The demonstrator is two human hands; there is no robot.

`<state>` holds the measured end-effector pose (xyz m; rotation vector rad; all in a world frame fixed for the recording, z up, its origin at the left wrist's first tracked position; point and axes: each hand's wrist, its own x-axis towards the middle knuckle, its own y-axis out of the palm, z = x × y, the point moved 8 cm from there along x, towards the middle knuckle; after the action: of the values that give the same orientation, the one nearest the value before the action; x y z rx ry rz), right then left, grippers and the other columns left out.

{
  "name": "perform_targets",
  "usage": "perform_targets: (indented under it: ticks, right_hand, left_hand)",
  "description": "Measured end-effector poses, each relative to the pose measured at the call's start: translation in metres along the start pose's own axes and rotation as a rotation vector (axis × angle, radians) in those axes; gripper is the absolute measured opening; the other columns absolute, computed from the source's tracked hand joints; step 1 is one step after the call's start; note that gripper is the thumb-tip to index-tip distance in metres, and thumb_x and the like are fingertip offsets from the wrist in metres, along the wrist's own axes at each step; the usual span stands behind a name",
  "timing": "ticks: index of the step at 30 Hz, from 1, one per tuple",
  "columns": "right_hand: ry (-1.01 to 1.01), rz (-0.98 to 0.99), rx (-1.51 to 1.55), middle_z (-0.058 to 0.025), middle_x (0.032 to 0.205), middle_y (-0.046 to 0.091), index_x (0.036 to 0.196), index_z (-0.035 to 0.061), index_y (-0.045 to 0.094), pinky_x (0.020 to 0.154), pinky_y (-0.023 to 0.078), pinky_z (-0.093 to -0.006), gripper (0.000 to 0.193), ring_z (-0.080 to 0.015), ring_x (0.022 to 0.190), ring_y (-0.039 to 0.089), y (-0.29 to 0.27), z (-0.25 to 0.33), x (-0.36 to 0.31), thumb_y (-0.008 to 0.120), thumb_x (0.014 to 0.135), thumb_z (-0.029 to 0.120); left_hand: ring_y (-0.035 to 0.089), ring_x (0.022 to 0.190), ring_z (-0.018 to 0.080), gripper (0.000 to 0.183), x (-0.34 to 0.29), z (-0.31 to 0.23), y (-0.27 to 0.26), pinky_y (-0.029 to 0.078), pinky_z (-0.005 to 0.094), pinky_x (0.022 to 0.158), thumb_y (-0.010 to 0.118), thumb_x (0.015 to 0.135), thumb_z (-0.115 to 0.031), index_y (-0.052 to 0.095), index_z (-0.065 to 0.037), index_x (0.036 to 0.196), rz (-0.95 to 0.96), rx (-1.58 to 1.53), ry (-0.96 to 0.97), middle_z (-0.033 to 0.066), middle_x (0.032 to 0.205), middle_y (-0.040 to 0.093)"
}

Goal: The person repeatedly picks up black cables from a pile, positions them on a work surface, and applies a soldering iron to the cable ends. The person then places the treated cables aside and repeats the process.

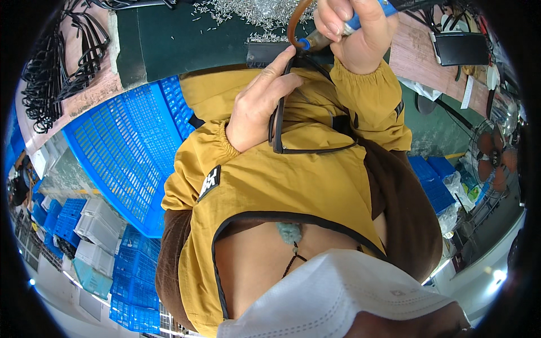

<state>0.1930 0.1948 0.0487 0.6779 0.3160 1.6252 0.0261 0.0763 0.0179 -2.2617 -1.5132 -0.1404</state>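
Observation:
My left hand (260,107) is closed on a black eyeglasses frame (278,143), its index finger stretched along it to the bench edge. The frame's lower part hangs in front of my yellow apron. In my right hand (363,36) is a blue-bodied screwdriver-like hand tool (353,23) with a metallic nose and a blue tip. That tip points down-left, close to the frame's far end and my left fingertip. A brown hose (293,28) curves beside the nose. Exactly where tip and frame meet is hidden.
Small metal screws or pins (262,12) lie heaped on the dark green mat (169,42), behind a dark block (262,54). Black eyeglasses frames (53,79) pile up at left. A blue basket (124,146) stands below the bench. A fan (496,155) is at right.

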Motion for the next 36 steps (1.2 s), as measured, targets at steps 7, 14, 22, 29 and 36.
perform_targets:
  ticks: [7, 14, 22, 29, 36]
  right_hand:
    - [0.106, -0.078, 0.241, -0.001, 0.067, 0.045, 0.096, 0.0113, 0.05, 0.041, 0.034, -0.0245, 0.015, -0.0114, 0.05, 0.045, -0.001, -0.015, 0.005, 0.058, 0.103, 0.021]
    - [-0.015, -0.237, 0.648, 0.0036, 0.068, 0.045, 0.101, 0.0145, 0.059, 0.041, 0.031, -0.0224, 0.019, -0.0078, 0.049, 0.04, -0.034, 0.002, 0.011, 0.057, 0.106, 0.033]
    - [-0.189, -0.258, -0.005, 0.0035, 0.067, 0.045, 0.084, 0.0159, 0.049, 0.041, 0.029, -0.0226, 0.029, -0.0076, 0.05, 0.04, -0.044, 0.021, 0.02, 0.059, 0.105, 0.033]
    - [-0.092, -0.023, 0.343, 0.0039, 0.071, 0.047, 0.118, 0.0158, 0.055, 0.048, 0.037, -0.0276, 0.024, -0.0111, 0.055, 0.046, -0.007, 0.009, -0.014, 0.06, 0.104, 0.035]
    - [0.08, -0.074, 0.038, 0.0021, 0.072, 0.05, 0.109, 0.0139, 0.051, 0.053, 0.041, -0.0297, 0.029, -0.0131, 0.057, 0.05, -0.009, -0.006, -0.03, 0.067, 0.1, 0.036]
  left_hand:
    - [0.071, 0.107, 0.0378, 0.03, 0.005, -0.003, -0.001, 0.057, 0.035, 0.087, 0.06, 0.082, 0.016, 0.068, 0.001, 0.107, -0.151, 0.003, 0.122, 0.032, 0.135, 0.062]
    - [0.067, 0.106, 0.0246, 0.018, 0.006, 0.013, -0.023, 0.058, 0.0336, 0.088, 0.055, 0.105, -0.004, 0.068, 0.006, 0.109, -0.31, -0.577, -0.334, 0.0173, 0.117, 0.064]
    - [0.072, 0.061, 0.0268, 0.036, -0.043, 0.012, 0.056, 0.055, 0.029, 0.045, 0.054, 0.108, -0.035, 0.054, -0.003, 0.126, 0.265, -1.471, -1.361, 0.0144, 0.077, 0.071]
    - [0.064, 0.058, 0.0157, 0.015, -0.028, 0.029, 0.06, 0.049, 0.0241, 0.047, 0.067, 0.103, -0.025, 0.062, -0.014, 0.111, 0.042, -1.674, -1.234, 0.0026, 0.071, 0.064]
    - [0.059, 0.052, 0.0149, 0.019, -0.029, 0.033, 0.06, 0.039, 0.0222, 0.037, 0.065, 0.104, -0.024, 0.062, -0.013, 0.118, -0.006, -1.617, -1.221, 0.0029, 0.068, 0.062]
